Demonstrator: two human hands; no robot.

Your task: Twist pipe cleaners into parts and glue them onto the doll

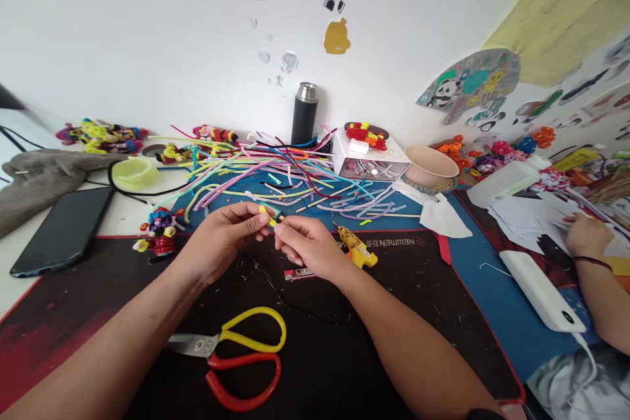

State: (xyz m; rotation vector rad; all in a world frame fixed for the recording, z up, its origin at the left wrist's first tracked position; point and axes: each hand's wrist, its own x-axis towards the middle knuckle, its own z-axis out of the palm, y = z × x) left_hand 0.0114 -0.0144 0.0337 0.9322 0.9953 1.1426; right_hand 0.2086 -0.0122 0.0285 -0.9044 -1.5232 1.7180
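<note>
Over the dark desk mat (374,328) my left hand (224,236) and my right hand (310,243) meet, both closed. Between their fingertips they pinch a short, bright yellow piece of pipe cleaner (264,212). My fingers hide part of it. Scissors (246,348) with one yellow and one red handle lie nearer me, their blade tips behind my left forearm. A yellow glue gun (357,246) rests just right of my right hand. Below that hand lies a small pink-red packet (298,273). Many coloured pipe cleaners (256,170) are spread behind my hands.
A pipe-cleaner doll (161,233) and a phone (63,230) lie at left. A black flask (304,115), white box (371,161) and bowl (430,167) stand at the back. At right are a white device (541,292) and another person's hand (588,236) over papers.
</note>
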